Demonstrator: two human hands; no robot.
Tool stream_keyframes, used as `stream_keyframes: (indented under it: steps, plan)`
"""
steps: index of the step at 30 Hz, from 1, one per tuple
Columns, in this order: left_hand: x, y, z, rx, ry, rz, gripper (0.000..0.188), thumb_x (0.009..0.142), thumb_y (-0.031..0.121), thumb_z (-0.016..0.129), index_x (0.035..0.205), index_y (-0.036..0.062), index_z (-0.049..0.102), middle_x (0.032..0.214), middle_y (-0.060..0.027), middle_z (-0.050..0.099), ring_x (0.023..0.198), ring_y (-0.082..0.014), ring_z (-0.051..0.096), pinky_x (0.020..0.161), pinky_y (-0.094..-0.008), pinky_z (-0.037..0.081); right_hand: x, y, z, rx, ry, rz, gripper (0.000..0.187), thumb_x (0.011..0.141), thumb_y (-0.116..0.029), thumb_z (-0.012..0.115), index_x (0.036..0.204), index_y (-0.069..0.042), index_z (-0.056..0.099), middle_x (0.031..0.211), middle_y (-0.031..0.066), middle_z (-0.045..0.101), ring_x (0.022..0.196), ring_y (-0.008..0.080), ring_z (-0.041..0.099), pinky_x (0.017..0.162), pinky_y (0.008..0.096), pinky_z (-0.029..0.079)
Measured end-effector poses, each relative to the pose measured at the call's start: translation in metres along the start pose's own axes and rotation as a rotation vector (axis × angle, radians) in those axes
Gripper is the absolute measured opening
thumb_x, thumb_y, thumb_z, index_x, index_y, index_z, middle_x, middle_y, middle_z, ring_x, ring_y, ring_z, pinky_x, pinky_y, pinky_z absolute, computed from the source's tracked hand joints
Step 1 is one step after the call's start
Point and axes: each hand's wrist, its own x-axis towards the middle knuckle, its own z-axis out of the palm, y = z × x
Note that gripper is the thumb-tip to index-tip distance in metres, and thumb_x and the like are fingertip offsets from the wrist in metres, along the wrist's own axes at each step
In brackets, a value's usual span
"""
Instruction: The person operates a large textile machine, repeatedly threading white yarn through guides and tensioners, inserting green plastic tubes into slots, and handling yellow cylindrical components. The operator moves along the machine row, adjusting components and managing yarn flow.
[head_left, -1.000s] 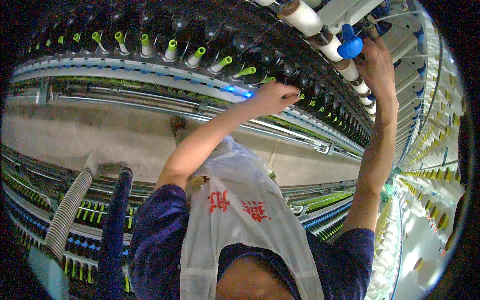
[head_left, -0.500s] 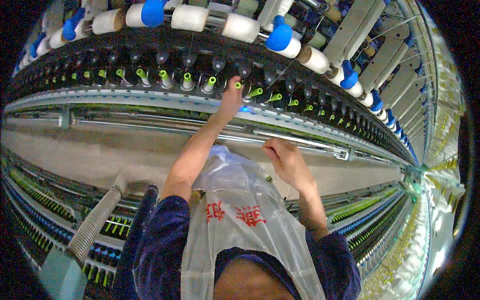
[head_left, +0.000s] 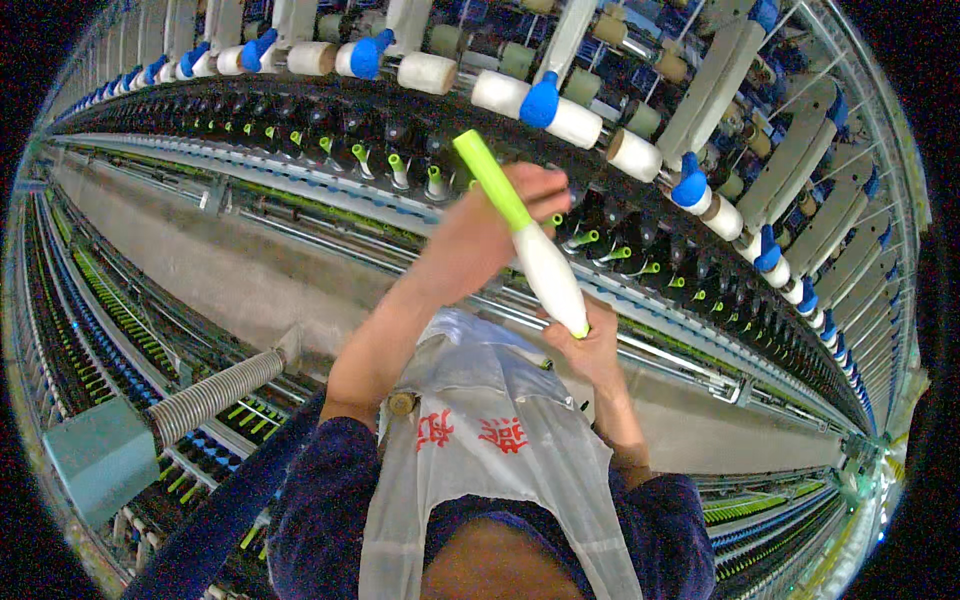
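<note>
A yarn bobbin, a lime-green tube with white yarn wound round its lower part, tilts across the space in front of the machine. My left hand, smeared by motion, is closed about the green part, its fingers showing beyond the tube on the right. Beside the bobbin's lower tip is my right hand, fingers curled in; whether it touches the tip or grips something small is hidden. Behind my hands runs a row of spindles with green tube tops.
White rollers with blue end pieces line the machine above the spindles. A metal rail runs below them. Behind me at left stand a ribbed hose and a grey-blue box, beside another machine row. I wear a translucent apron.
My left hand has come away from the spindle row and toward me, with the bobbin now in it. My right hand has shifted slightly nearer to me, and the view has turned.
</note>
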Motion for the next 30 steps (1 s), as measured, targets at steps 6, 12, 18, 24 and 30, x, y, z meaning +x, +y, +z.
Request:
stream_keyframes:
  steps: [6,12,18,24,30]
  plan:
    - [-0.025,0.002,0.002,0.489,-0.155,0.019,0.105,0.074,0.000,0.070,0.145,0.0201,-0.004,0.123,-0.0172,0.053,0.108,-0.0263,0.056,0.090,-0.0388,0.047,0.019,-0.023,0.007,0.189,0.117,-0.050,0.038,0.090,-0.030,0.050,0.110,0.002,0.061,0.101,0.0069,0.062,0.097,0.0138,0.052,0.082,0.0307,0.043]
    - [-0.036,0.042,-0.011,0.848,-0.059,-0.030,0.110,0.069,-0.001,0.072,0.146,0.0144,-0.006,0.112,-0.0128,0.057,0.100,-0.0198,0.058,0.082,-0.0347,0.050,0.067,-0.057,0.037,0.123,0.240,-0.091,0.024,0.088,-0.016,0.056,0.102,0.003,0.064,0.088,0.0029,0.058,0.079,0.0105,0.048,0.069,0.0253,0.040]
    - [-0.034,0.049,-0.038,1.015,-0.046,-0.023,0.109,0.068,0.009,0.076,0.146,0.0138,0.001,0.115,-0.0151,0.055,0.098,-0.0194,0.057,0.079,-0.0338,0.049,0.098,-0.051,0.092,0.508,0.528,-0.063,0.008,0.082,-0.004,0.063,0.076,0.000,0.067,0.071,-0.0015,0.051,0.067,0.0089,0.041,0.060,0.0235,0.033]
    - [-0.030,0.039,-0.049,1.482,-0.184,0.276,0.095,0.071,0.007,0.067,0.145,0.0073,0.007,0.137,-0.0208,0.039,0.112,-0.0307,0.053,0.086,-0.0339,0.046,0.098,-0.036,0.099,0.306,0.604,-0.256,0.015,0.086,-0.006,0.055,0.073,-0.005,0.048,0.073,-0.0030,0.041,0.070,0.0074,0.038,0.063,0.0215,0.032]
    - [-0.042,0.028,-0.049,1.852,0.032,-0.003,0.079,0.074,0.028,0.069,0.137,0.0021,0.029,0.073,-0.0162,0.062,0.062,-0.0340,0.060,0.055,-0.0432,0.047,0.105,-0.014,0.077,0.731,0.748,-0.140,0.020,0.095,-0.022,0.050,0.082,-0.007,0.051,0.075,-0.0056,0.045,0.072,0.0047,0.039,0.070,0.0223,0.034]
